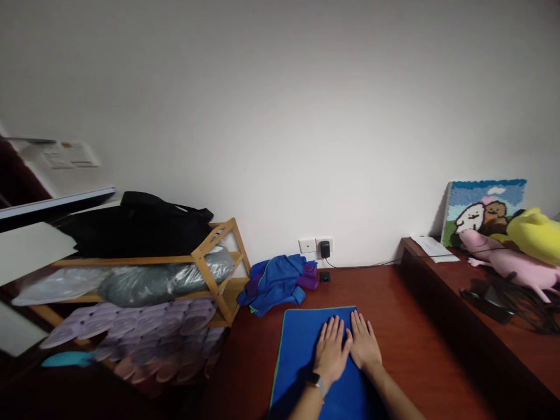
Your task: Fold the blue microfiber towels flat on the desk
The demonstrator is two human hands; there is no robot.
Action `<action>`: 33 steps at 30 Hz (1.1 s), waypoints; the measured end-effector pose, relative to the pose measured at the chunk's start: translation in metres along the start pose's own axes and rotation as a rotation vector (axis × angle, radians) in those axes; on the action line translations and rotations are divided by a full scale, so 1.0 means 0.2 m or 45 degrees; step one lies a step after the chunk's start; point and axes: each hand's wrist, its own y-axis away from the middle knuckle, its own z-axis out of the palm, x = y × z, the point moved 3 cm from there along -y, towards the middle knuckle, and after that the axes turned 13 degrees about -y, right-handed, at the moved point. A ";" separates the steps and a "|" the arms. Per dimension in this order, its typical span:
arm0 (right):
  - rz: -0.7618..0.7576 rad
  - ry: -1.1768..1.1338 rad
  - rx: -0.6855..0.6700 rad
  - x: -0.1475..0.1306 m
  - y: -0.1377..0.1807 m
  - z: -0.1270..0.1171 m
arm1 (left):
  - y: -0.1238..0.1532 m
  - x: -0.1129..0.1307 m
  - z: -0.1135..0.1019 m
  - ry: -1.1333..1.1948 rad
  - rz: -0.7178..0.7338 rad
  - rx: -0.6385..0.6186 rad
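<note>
A blue cloth (297, 350) with a green edge lies spread flat on the red-brown wooden floor (394, 303). My left hand (331, 351), with a watch on its wrist, rests palm down on the cloth, fingers stretched out. My right hand (363, 342) lies flat beside it, also on the cloth, with fingers extended and touching the left hand. Neither hand holds anything.
A heap of blue and purple cloths (280, 283) lies by the wall under a socket with a plug (324, 249). A wooden rack (214, 262) with slippers and bags stands left. A dark bench (441, 291) right holds plush toys (516, 256), a picture and cables.
</note>
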 end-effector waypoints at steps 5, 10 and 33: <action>0.015 0.001 0.015 0.00 0.01 0.01 | 0.13 -0.11 0.04 -0.004 -0.087 -0.096; 0.017 -0.063 0.034 0.01 -0.01 0.01 | 0.36 -0.50 0.02 -0.192 -0.375 -0.086; -0.037 -0.105 0.016 0.03 0.34 0.03 | 0.21 0.05 -0.01 -0.112 -0.033 0.035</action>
